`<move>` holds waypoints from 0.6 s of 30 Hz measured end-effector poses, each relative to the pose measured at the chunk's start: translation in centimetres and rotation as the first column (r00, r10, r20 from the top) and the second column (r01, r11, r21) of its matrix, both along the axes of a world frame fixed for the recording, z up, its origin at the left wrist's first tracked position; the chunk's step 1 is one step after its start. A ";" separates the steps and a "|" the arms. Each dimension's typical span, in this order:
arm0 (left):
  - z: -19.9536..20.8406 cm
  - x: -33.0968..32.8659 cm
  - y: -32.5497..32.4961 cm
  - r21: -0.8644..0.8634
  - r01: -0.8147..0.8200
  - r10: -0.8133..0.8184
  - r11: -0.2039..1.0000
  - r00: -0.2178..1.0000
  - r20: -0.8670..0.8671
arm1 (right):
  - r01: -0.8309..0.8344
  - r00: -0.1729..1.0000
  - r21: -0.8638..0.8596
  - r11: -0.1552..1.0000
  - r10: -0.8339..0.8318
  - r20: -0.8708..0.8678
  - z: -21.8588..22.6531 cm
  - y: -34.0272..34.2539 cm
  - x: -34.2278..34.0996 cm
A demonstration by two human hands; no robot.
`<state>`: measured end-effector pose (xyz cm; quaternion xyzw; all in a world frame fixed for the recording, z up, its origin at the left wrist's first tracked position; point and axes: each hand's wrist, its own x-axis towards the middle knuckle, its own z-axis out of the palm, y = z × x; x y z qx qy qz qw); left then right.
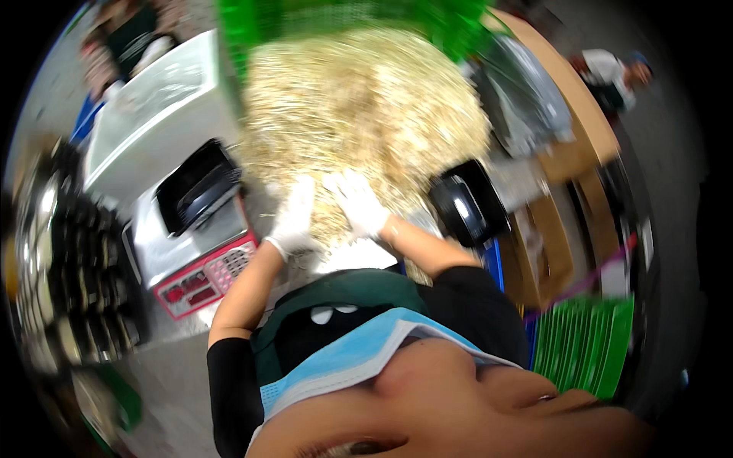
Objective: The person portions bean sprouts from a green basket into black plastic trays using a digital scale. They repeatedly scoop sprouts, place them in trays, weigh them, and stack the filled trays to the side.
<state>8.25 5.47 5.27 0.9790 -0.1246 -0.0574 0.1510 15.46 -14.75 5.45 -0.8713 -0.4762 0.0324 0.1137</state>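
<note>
A big heap of thin, pale yellow strands [359,99], smeared by motion, spreads in front of me; its exact kind is hard to make out. Both my hands wear white gloves and rest at its near edge. My left hand [295,217] lies with the fingers stretched forward against the strands. Beside it, my right hand [356,204] has its fingers extended onto the heap, a small gap of strands between the two. Neither hand appears to hold anything. Left of my left hand, a black plastic tray [200,187] sits on a scale [206,278] with a red front panel.
Another black tray [467,202] stands right of my right hand. Green crate walls [351,17] rise behind the heap. At left are a white bin [153,126] and stacked black trays [76,259]. Cardboard boxes [542,244] and a green crate [584,343] stand right. Two people are farther off.
</note>
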 end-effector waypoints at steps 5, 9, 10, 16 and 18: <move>1.0 6.7 -0.9 0.089 -0.097 0.078 0.991 0.978 0.194 | 0.204 0.971 0.000 0.979 -0.203 -0.123 2.6 -1.1 6.5; 0.3 6.7 -1.4 -0.117 -0.182 0.208 0.976 0.940 0.269 | 0.247 0.930 0.036 0.968 -0.226 -0.288 3.9 -1.0 7.0; 0.8 6.1 -1.5 -0.213 -0.150 0.229 0.965 0.879 0.417 | 0.163 0.980 0.246 0.955 -0.128 -0.151 2.5 -1.6 7.5; 1.0 1.9 -0.9 -0.138 -0.214 0.252 0.967 0.886 0.390 | 0.150 0.980 0.040 0.988 -0.143 -0.135 5.5 -2.1 7.6; 1.0 -0.2 -0.6 -0.063 -0.269 0.275 0.961 0.913 0.300 | 0.217 0.966 0.042 0.975 -0.208 -0.156 6.9 -3.0 8.1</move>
